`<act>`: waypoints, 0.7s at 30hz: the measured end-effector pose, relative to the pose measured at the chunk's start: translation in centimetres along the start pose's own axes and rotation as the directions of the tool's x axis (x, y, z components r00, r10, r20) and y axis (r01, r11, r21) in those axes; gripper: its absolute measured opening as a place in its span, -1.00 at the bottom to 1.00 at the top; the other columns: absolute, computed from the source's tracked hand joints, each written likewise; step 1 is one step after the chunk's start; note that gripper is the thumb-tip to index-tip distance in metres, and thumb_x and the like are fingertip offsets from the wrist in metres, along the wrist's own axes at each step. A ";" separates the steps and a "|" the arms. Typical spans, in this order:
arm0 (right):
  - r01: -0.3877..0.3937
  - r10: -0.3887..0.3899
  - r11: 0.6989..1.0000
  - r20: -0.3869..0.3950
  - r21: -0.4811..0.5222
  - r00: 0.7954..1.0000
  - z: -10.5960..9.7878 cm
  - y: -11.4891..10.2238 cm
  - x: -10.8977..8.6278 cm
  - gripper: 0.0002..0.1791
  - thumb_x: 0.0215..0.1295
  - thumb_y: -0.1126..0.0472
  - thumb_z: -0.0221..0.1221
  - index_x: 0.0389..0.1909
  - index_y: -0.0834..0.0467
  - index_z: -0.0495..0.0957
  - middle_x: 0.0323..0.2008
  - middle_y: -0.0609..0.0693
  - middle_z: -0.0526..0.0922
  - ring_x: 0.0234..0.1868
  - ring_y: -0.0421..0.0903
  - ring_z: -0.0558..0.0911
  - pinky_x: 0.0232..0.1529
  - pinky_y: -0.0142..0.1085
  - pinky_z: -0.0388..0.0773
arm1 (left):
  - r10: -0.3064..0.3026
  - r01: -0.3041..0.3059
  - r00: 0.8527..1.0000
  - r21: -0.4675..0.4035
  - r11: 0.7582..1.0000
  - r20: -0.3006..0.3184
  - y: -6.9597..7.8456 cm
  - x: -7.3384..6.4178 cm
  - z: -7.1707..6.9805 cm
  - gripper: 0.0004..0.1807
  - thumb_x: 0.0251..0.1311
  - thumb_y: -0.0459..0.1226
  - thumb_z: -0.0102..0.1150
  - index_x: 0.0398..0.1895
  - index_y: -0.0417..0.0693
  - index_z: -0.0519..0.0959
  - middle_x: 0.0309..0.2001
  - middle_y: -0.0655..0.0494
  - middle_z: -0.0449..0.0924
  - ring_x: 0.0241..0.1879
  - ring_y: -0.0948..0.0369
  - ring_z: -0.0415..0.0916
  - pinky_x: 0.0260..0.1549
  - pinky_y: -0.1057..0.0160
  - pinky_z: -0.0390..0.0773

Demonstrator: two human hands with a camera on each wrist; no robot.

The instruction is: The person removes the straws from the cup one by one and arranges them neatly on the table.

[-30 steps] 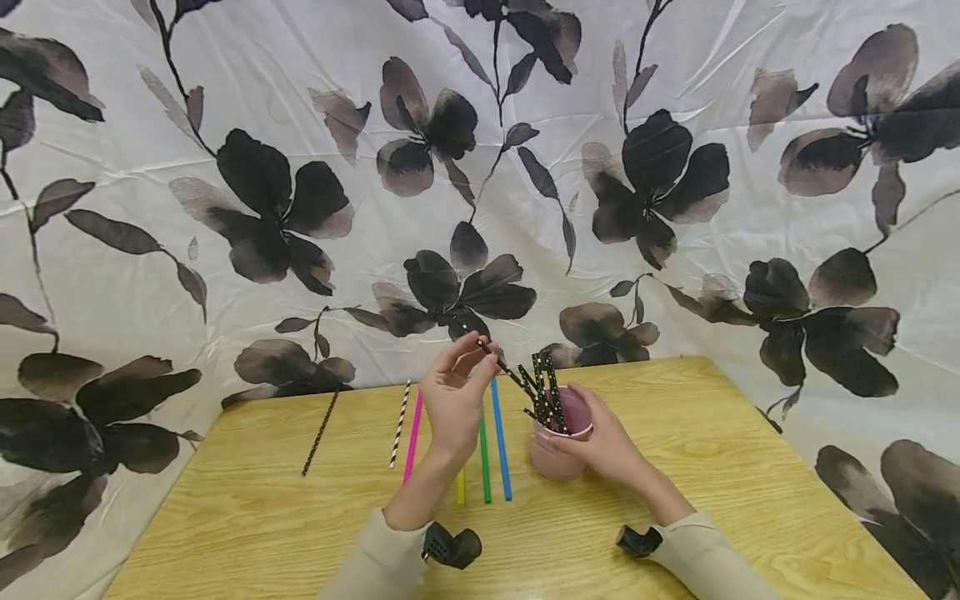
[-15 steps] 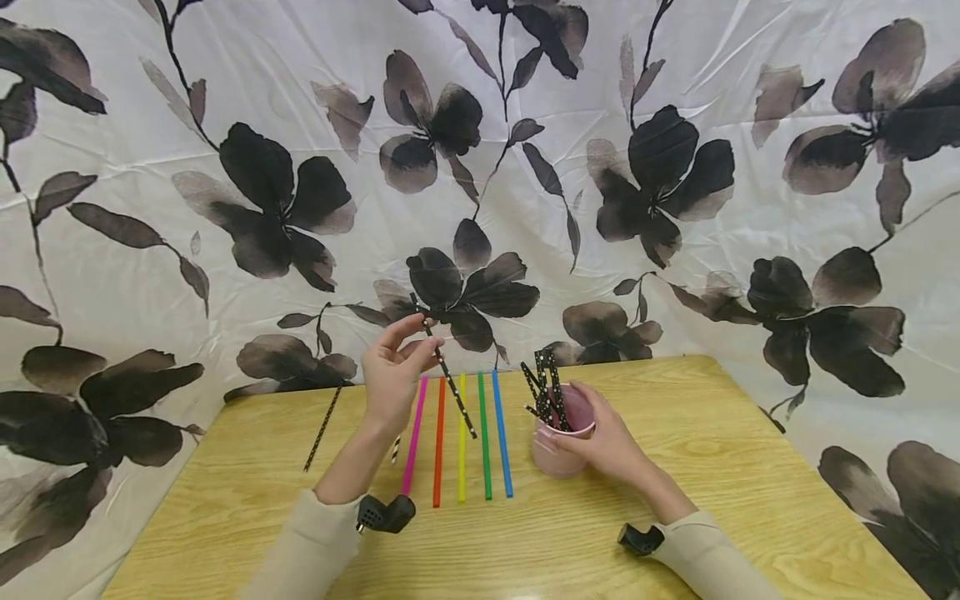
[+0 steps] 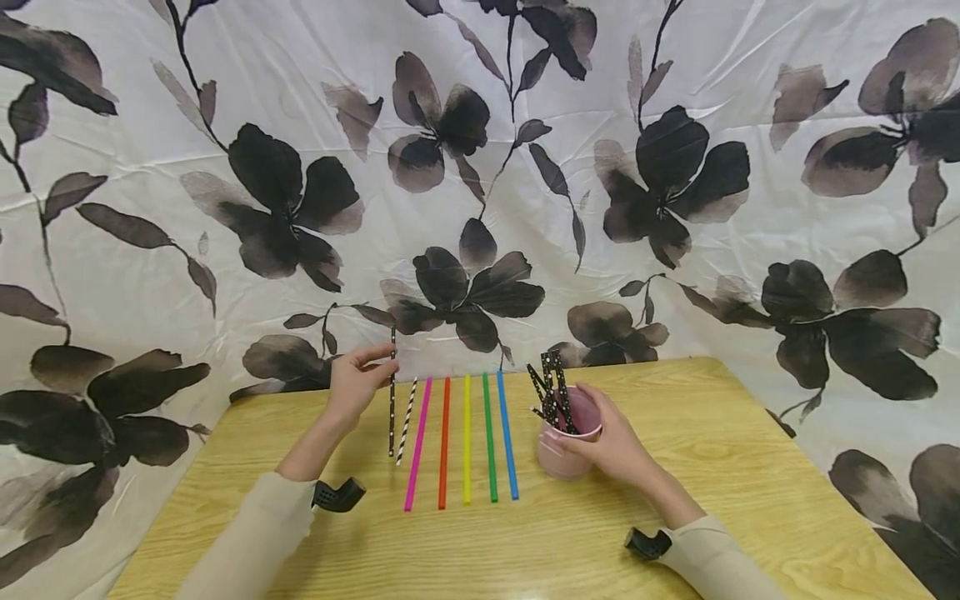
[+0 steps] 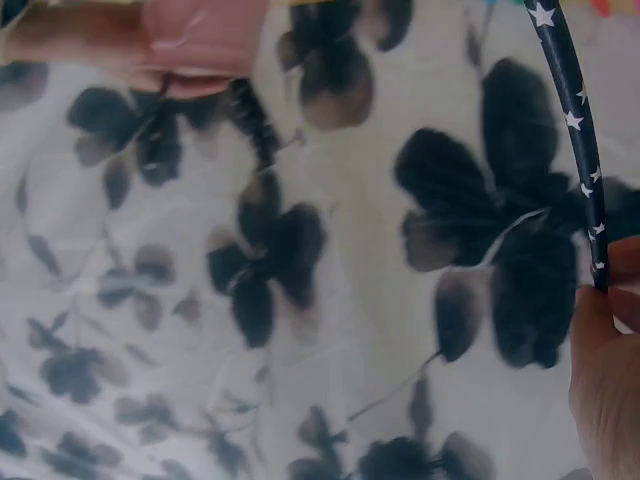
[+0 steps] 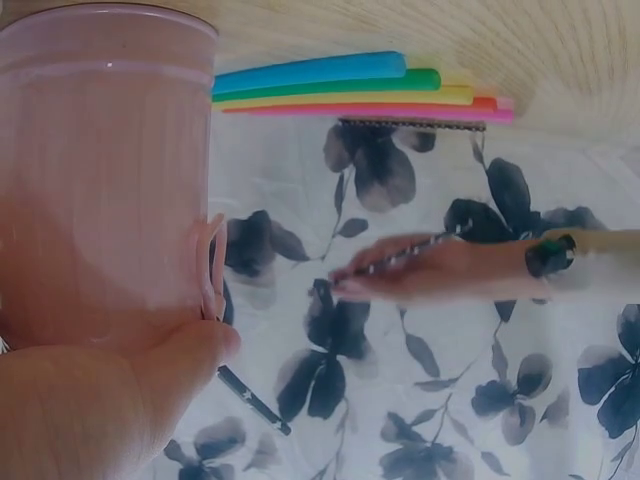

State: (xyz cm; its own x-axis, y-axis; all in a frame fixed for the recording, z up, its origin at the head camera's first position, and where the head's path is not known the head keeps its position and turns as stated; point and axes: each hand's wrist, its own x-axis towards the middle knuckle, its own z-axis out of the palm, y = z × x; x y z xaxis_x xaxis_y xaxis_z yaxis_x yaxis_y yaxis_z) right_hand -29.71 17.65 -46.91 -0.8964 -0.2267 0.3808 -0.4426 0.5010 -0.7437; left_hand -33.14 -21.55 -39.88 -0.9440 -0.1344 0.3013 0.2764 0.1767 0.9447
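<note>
My left hand pinches a black paper straw by its upper part; white stars show on this straw in the left wrist view. It hangs nearly upright just left of a black-and-white striped straw. My right hand grips a pink cup round its side, thumb at the near rim. Several black straws with white marks lean inside the cup. In the right wrist view the cup stands close, its contents mostly hidden.
Right of the striped straw lie pink, red, yellow, green and blue straws, spaced in a row on the wooden table. A floral cloth hangs behind the table's far edge.
My left hand has drawn the black straw out of the cup and carried it left, past the coloured straws; the straw has swung upright. My right hand stays on the cup.
</note>
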 end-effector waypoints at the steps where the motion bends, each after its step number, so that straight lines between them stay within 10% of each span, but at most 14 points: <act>1: 0.003 -0.003 1.000 0.001 -0.001 1.000 0.0 0.0 0.0 0.01 -0.28 -0.23 0.33 0.26 -0.10 0.08 0.12 -0.08 0.30 0.09 -0.10 0.32 0.01 -0.13 0.35 | -0.022 0.022 1.000 0.027 0.999 0.002 -0.5 0.2 -0.4 -0.63 0.00 -0.31 0.24 -0.08 -0.26 0.53 -0.10 -0.10 0.50 -0.34 0.26 0.54 -0.40 0.29 0.57; 21: 0.020 -0.020 0.999 0.009 -0.026 1.000 0.1 -0.7 -0.8 0.03 -0.23 -0.23 0.31 0.28 0.00 0.06 0.14 0.00 0.28 0.11 -0.03 0.31 0.01 -0.08 0.34 | -0.145 0.113 0.986 0.324 0.939 0.078 -8.5 1.9 -3.7 -0.69 0.00 -0.38 0.21 -0.13 -0.29 0.55 -0.17 -0.17 0.54 -0.43 0.22 0.53 -0.52 0.31 0.55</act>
State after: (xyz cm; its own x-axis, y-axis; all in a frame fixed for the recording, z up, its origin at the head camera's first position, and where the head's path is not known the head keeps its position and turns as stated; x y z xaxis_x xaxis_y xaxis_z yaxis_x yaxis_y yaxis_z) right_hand -28.73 17.44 -46.75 -0.8875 -0.2442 0.3907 -0.4600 0.5175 -0.7215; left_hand -36.63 -26.94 -46.87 -0.9852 -0.0823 0.1502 0.0951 0.4663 0.8795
